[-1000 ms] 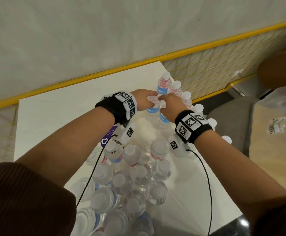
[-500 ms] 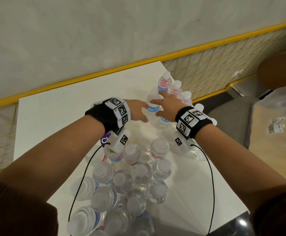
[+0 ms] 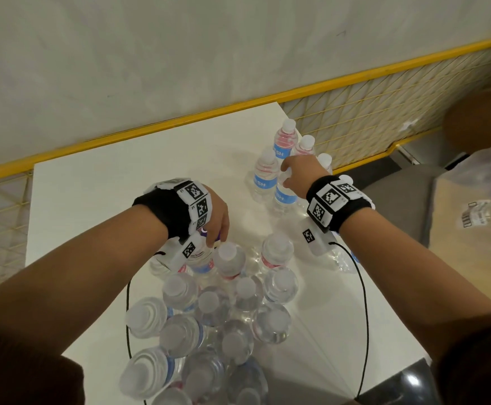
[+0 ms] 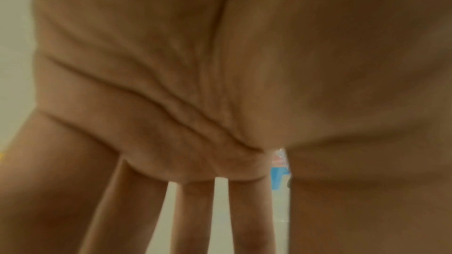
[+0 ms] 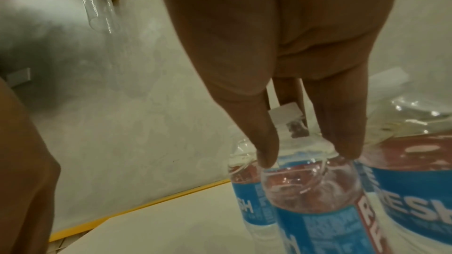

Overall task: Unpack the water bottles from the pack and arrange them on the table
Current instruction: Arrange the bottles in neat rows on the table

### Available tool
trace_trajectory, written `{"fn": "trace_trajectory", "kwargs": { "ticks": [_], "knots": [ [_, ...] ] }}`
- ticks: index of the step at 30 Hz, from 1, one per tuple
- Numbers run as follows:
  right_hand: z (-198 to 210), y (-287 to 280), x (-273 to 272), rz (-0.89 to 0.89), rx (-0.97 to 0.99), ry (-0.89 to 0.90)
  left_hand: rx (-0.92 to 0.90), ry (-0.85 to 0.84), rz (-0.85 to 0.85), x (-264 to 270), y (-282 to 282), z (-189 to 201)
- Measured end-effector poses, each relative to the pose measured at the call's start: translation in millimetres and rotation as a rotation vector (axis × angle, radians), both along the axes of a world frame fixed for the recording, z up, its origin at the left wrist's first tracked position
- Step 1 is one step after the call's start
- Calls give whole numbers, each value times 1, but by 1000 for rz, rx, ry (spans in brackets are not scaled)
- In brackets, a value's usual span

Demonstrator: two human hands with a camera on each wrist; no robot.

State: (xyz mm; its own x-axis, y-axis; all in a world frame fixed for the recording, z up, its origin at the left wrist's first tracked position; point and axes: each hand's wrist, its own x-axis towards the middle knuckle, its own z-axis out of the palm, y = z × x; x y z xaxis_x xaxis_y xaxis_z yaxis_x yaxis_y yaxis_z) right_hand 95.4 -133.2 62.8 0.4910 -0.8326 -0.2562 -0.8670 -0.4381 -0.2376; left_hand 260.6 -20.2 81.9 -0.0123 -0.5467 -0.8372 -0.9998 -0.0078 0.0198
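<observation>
white tabletop (image 3: 98, 200) carries upright clear plastic water bottles with blue labels (image 3: 263, 178), caps up, beyond the wrapped pack (image 3: 215, 311). right hand (image 3: 299, 173) pinches one bottle's shoulder, seen from the right wrist view; left hand (image 3: 216, 217) hangs with straight fingers over the pack.

Clear water bottles with white caps and blue-and-red labels stand upright in two groups on the white surface (image 3: 98, 200). The unpacked bottles (image 3: 263, 179) cluster near its far right corner. The pack (image 3: 226, 317), still bundled in torn clear wrap, sits nearer, caps up.
</observation>
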Motion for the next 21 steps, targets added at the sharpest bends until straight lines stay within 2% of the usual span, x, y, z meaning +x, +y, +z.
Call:
{"fn": "trace_trajectory", "kwargs": {
  "ticks": [3, 5, 9, 12, 17, 21],
  "knots": [
    [1, 1, 8, -10, -47, -58, 109, -31, -39, -1, 2, -1],
    [4, 0, 18, 22, -108, -91, 98, -13, -41, 3, 5, -2],
    [12, -13, 42, 98, -47, 30, 4, 36, 8, 8, 9, -3],
    [17, -20, 53, 123, -72, 97, 40, 32, -7, 6, 9, -4],
    [23, -30, 61, 93, -144, 92, 28, 25, -18, 8, 10, -1],
    [21, -41, 69, 26, -123, 88, 11, 24, -46, 7, 10, -1]
  ]
}}
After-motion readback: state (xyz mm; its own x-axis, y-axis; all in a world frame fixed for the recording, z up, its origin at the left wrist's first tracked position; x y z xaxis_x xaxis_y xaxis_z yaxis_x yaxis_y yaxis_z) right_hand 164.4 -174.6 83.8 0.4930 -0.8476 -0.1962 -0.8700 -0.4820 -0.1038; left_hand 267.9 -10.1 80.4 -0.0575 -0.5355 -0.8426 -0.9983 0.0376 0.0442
